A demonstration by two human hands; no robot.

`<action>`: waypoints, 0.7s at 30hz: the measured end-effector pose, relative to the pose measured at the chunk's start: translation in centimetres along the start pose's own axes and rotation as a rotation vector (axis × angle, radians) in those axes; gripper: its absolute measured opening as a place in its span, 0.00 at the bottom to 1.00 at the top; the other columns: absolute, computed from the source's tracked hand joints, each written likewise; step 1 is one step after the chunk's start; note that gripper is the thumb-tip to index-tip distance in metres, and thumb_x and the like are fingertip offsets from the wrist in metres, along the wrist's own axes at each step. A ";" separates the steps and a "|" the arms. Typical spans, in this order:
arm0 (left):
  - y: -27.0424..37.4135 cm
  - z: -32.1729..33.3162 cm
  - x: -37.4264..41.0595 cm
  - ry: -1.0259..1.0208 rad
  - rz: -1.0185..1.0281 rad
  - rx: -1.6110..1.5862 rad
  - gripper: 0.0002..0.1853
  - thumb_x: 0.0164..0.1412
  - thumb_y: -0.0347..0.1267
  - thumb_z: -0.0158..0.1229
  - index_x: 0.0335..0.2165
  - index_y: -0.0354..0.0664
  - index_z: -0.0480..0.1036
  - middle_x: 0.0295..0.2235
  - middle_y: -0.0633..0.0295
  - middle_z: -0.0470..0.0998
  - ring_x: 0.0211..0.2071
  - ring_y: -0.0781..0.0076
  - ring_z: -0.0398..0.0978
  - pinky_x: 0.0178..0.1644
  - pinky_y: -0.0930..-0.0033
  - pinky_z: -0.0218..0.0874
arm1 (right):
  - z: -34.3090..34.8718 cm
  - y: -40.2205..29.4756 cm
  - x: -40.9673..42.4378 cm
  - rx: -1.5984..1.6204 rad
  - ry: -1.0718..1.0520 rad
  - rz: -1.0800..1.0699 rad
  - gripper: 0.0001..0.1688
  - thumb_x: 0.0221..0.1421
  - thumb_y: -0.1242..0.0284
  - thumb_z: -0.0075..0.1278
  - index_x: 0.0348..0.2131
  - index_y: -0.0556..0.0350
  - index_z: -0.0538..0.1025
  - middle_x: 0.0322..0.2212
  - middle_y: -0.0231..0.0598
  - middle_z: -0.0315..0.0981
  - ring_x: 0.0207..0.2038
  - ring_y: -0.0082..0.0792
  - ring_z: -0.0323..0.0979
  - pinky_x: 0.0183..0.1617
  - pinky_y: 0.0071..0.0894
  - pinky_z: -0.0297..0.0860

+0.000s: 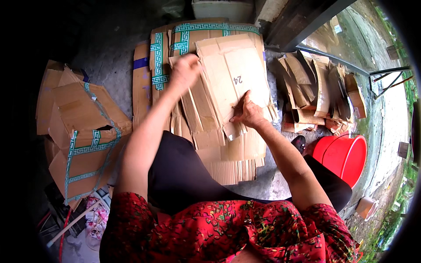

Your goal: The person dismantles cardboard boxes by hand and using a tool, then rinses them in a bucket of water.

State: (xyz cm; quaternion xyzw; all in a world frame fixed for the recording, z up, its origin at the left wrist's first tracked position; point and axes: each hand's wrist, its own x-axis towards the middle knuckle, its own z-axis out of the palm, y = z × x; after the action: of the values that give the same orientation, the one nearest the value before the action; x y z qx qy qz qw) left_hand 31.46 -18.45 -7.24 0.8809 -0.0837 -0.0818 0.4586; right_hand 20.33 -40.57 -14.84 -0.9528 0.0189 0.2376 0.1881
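A flattened cardboard sheet [240,69] with a printed mark lies on top of a stack of flattened cardboard [230,154] in front of me. My right hand [250,111] rests on its lower part, index finger and thumb spread apart. My left hand [185,70] is blurred and curled, up at the sheet's left edge. Whether it grips anything is hidden. Beneath lie larger brown sheets [141,82], some crossed by green-and-white patterned packing tape [158,52].
Left of me stands a partly collapsed cardboard box [88,128] with patterned tape. Crumpled cardboard pieces [315,88] are heaped at the right, near a red plastic bucket [332,157] lying tilted. A pale stick [74,223] and plastic bags [95,227] are at the lower left.
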 end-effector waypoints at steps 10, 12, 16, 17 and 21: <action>-2.7 -3.5 7.3 -0.615 -0.283 -0.045 0.18 0.52 0.43 0.55 0.34 0.38 0.72 0.29 0.67 0.73 0.32 0.79 0.67 0.36 0.74 0.59 | 1.4 2.0 -2.2 0.068 0.089 -0.077 0.67 0.30 0.57 0.62 0.57 0.66 0.37 0.41 0.59 0.61 0.41 0.53 0.65 0.44 0.41 0.64; -2.9 -3.8 7.1 -0.658 -0.116 0.024 0.24 0.43 0.44 0.63 0.33 0.34 0.72 0.30 0.61 0.75 0.31 0.72 0.70 0.36 0.70 0.61 | 0.7 1.9 -2.9 0.074 0.065 -0.057 0.67 0.29 0.57 0.63 0.57 0.62 0.39 0.42 0.56 0.60 0.41 0.51 0.65 0.45 0.39 0.63; -2.6 -4.4 7.0 -0.436 -0.153 0.655 0.37 0.29 0.49 0.68 0.33 0.28 0.71 0.32 0.47 0.74 0.37 0.57 0.71 0.42 0.66 0.61 | 0.1 1.9 -3.2 0.072 0.090 -0.070 0.66 0.29 0.55 0.62 0.58 0.58 0.40 0.41 0.58 0.61 0.41 0.54 0.65 0.44 0.42 0.64; -3.0 -4.3 6.6 -0.381 -0.143 0.628 0.37 0.30 0.49 0.68 0.33 0.28 0.71 0.33 0.46 0.74 0.38 0.57 0.71 0.42 0.65 0.61 | -0.1 1.7 -3.1 0.070 0.045 -0.050 0.66 0.29 0.52 0.61 0.57 0.59 0.40 0.40 0.57 0.62 0.40 0.52 0.65 0.44 0.41 0.64; -4.2 -3.9 4.5 -0.263 -0.232 0.651 0.38 0.33 0.51 0.65 0.37 0.30 0.68 0.38 0.42 0.71 0.41 0.54 0.70 0.44 0.61 0.60 | -0.5 -1.1 -3.1 -0.012 -0.010 -0.148 0.67 0.30 0.40 0.52 0.57 0.60 0.42 0.37 0.52 0.67 0.40 0.48 0.67 0.44 0.39 0.64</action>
State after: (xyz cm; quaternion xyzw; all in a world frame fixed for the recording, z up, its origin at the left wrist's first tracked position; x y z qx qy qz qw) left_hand 37.04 -13.96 -8.80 0.9663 -0.0630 -0.2149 0.1273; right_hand 17.91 -39.85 -12.63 -0.9514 -0.0540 0.2280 0.1998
